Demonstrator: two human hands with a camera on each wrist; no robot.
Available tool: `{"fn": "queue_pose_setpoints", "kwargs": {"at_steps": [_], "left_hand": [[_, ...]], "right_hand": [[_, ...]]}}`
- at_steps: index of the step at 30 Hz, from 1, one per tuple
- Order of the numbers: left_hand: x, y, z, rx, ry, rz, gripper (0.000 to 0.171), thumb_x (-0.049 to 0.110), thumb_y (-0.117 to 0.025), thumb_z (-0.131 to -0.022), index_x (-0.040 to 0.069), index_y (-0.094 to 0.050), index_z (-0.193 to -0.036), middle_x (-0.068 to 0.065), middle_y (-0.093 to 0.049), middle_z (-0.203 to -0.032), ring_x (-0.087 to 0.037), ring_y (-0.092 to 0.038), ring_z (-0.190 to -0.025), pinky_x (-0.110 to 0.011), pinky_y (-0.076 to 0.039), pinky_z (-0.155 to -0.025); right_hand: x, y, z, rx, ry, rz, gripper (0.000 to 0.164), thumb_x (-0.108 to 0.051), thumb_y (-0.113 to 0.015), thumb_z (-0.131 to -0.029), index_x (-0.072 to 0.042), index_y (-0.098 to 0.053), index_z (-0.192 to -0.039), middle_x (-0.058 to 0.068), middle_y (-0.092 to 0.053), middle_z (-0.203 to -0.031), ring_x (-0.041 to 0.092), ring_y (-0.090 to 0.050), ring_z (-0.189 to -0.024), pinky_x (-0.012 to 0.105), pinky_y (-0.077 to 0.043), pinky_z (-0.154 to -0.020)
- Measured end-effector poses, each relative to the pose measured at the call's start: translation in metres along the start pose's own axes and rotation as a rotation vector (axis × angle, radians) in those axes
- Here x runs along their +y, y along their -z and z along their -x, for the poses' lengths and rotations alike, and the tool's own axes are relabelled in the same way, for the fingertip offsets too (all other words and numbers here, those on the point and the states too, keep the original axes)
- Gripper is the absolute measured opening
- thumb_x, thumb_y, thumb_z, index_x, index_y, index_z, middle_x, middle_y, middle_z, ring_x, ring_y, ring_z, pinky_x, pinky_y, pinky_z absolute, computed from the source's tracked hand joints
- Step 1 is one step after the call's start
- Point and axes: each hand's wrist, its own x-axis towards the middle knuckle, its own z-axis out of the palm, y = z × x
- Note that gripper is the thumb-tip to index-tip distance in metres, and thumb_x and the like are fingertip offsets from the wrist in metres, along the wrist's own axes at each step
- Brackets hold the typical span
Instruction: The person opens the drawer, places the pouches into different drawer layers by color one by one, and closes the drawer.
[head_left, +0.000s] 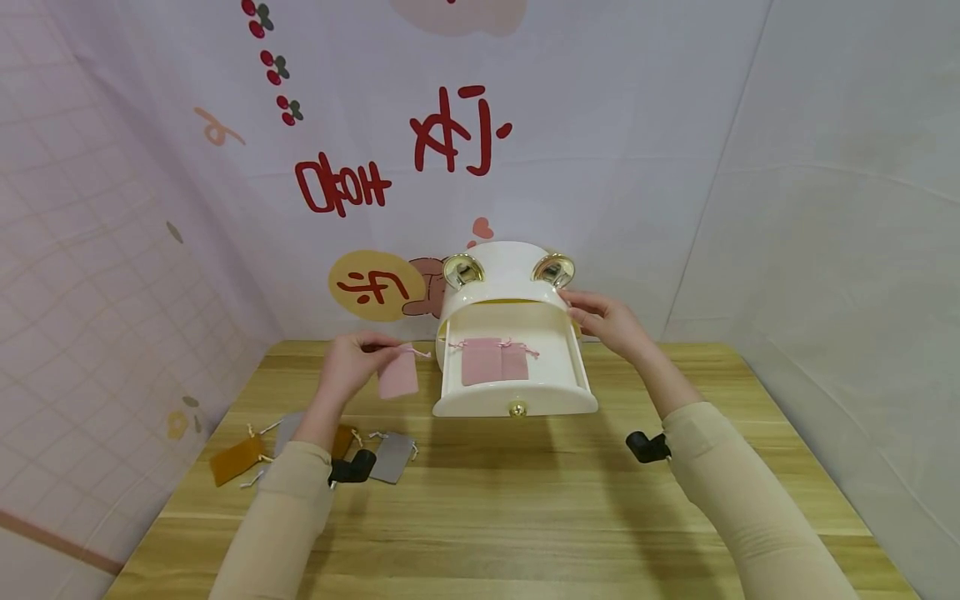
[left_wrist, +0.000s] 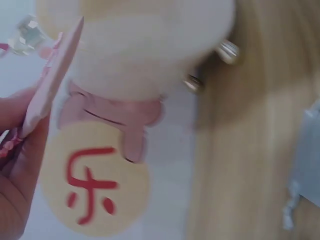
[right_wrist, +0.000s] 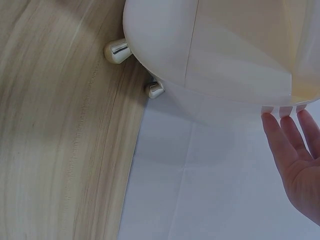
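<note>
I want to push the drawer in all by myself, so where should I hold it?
Probably best by the round gold knob, pinched between thumb and fingertips. Come from the front: the drawer stands open that way, and the knob sticks out at the middle of its front, with nothing before it.

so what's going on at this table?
A person is working with both hands at a white box whose drawer is pulled out. The left hand pinches a small pink pouch, held outside the drawer to its left. The right hand touches the box's right side with its fingertips. Pink pouches lie in the drawer; gray pouches and orange pouches lie on the table at left.
</note>
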Motion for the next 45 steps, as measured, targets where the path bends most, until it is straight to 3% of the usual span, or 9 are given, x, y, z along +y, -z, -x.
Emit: {"fn": "queue_pose_setpoints", "kwargs": {"at_steps": [10,19,34,40,45], "left_hand": [[0.048,0.012,0.005,-0.050,-0.071,-0.004,0.014,0.018,-0.078,-0.087,0.009,-0.080,-0.097,-0.008,-0.073,-0.096,-0.021,-0.064,-0.082,-0.029,-0.052,-0.065],[0.090,0.010,0.008,-0.049,-0.162,0.033,0.009,0.013,-0.079,-0.085,0.009,-0.080,-0.094,-0.005,-0.073,-0.095,-0.019,-0.063,-0.082,-0.030,-0.051,-0.065],[0.149,-0.016,-0.002,-0.118,-0.214,0.177,0.010,0.011,-0.081,-0.083,0.008,-0.080,-0.093,-0.005,-0.068,-0.091,-0.019,-0.062,-0.081,-0.028,-0.053,-0.066],[0.163,-0.031,-0.006,-0.168,-0.223,0.184,0.009,0.013,-0.081,-0.084,0.010,-0.081,-0.092,-0.002,-0.071,-0.089,-0.017,-0.062,-0.086,-0.031,-0.053,-0.072],[0.171,-0.046,-0.009,-0.201,-0.214,0.169,0.008,0.014,-0.080,-0.085,0.012,-0.081,-0.092,0.001,-0.071,-0.089,-0.015,-0.061,-0.089,-0.031,-0.053,-0.073]], "right_hand": [[0.000,0.000,0.000,0.004,0.010,0.001,0.046,-0.031,-0.059,-0.101,-0.016,-0.053,-0.145,0.010,-0.049,-0.147,0.034,-0.050,-0.128,0.049,-0.052,-0.092],[0.001,0.001,0.000,0.005,0.010,-0.002,0.046,-0.031,-0.059,-0.101,-0.016,-0.054,-0.145,0.010,-0.049,-0.147,0.034,-0.050,-0.128,0.050,-0.051,-0.092],[0.001,0.001,0.001,0.001,0.012,-0.021,0.046,-0.029,-0.059,-0.101,-0.016,-0.054,-0.144,0.012,-0.050,-0.146,0.035,-0.050,-0.128,0.051,-0.050,-0.094],[-0.003,0.000,0.002,0.001,0.008,-0.009,0.045,-0.026,-0.058,-0.102,-0.014,-0.053,-0.145,0.011,-0.048,-0.148,0.035,-0.049,-0.129,0.051,-0.050,-0.094],[-0.022,-0.001,0.009,-0.005,0.005,-0.011,0.043,-0.016,-0.055,-0.103,-0.006,-0.051,-0.145,0.019,-0.046,-0.147,0.041,-0.048,-0.129,0.054,-0.049,-0.093]]}}
